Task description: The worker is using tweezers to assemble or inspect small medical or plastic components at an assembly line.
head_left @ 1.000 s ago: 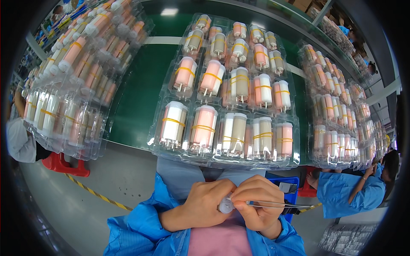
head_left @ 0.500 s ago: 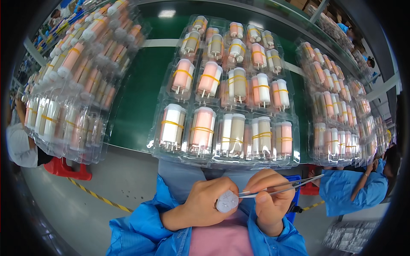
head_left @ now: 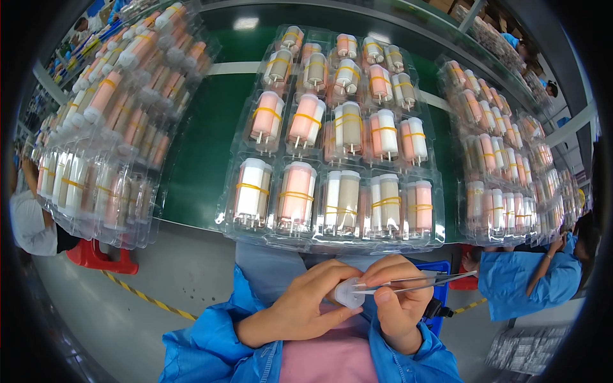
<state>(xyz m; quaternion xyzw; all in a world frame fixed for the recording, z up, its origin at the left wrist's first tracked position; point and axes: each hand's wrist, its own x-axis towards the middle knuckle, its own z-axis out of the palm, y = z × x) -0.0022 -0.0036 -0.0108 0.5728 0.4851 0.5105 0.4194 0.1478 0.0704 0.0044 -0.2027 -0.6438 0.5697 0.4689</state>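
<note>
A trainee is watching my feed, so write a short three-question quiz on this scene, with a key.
1. Which hand holds the tweezers?
2. True or false: the left hand is holding nothing.
3. Fill in: on the green bench, the bundled cylinders have ___ bands around them.

Key: 1. The right hand. 2. False; it holds a pale, round-ended piece. 3. Yellow.

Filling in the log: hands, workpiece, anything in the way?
Left hand gripping translucent part. Right hand holding tweezers, tips at part's end face, contact unclear. Loaded plastic tray beyond hands, not between them.
</note>
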